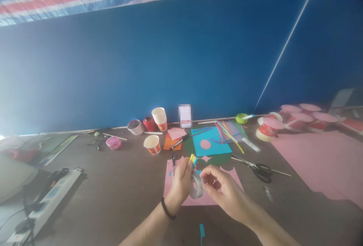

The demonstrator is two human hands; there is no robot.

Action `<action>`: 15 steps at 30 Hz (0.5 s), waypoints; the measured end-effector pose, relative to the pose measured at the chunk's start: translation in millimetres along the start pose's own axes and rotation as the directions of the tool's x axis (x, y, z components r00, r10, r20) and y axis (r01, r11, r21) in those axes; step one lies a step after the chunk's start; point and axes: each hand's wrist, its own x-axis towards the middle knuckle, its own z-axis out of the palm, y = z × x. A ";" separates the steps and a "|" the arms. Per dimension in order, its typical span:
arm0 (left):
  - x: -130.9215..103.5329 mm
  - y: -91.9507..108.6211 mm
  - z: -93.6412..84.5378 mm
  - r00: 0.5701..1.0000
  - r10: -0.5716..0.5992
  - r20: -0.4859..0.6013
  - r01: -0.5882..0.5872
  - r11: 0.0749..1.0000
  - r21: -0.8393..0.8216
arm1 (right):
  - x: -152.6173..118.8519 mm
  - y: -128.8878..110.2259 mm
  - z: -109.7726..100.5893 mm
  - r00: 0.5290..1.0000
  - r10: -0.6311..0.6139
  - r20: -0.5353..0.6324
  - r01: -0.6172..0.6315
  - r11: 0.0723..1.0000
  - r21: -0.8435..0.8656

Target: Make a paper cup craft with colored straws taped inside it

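My left hand (182,178) is closed around a roll of clear tape (196,186). Small yellow and blue pieces (193,159) stick out above its thumb, and their lower ends are hidden. My right hand (219,185) pinches at the right edge of the tape roll, thumb and forefinger close together; a loose tape end is too fine to make out. Beneath both hands lies a pink sheet (187,200) with round cut-outs. A black pen (174,161) rests on that sheet, left of my hands. Nearer me is a blue paper scrap (202,231).
Scissors (262,172) and a thin stick lie to the right, before a large pink sheet (312,166). Paper cups (152,144), a blue sheet (211,146) and colored strips (227,132) stretch along the back. Several cups with pink discs (300,116) stand far right; a power strip (53,197) lies left.
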 end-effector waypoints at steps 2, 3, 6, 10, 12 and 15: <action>-0.1 -1.8 -1.3 1.000 0.014 0.017 -0.014 1.000 0.015 | 0.2 -1.1 -1.8 1.000 0.003 0.016 -0.003 1.000 -0.011; -0.4 -2.9 -1.8 0.999 0.020 0.025 -0.021 1.000 0.022 | 0.2 -2.3 -2.6 1.000 -0.001 0.023 0.002 1.000 -0.031; -2.0 -6.0 -2.4 0.999 0.037 0.030 -0.038 0.998 0.051 | -0.8 -7.4 -3.9 0.999 -0.029 0.039 0.033 0.993 -0.115; -4.4 -6.4 -2.4 0.997 0.071 -0.007 -0.070 0.993 0.100 | -2.7 -12.2 -1.2 0.998 -0.048 0.026 0.052 0.988 -0.145; -5.4 -6.1 -3.0 0.996 0.082 -0.023 -0.079 0.990 0.119 | -3.3 -12.6 0.6 0.998 -0.057 0.018 0.059 0.987 -0.149; -6.3 -7.4 -4.7 0.994 0.110 -0.028 -0.105 0.983 0.149 | -3.4 -12.1 1.1 0.999 -0.047 0.022 0.049 0.987 -0.151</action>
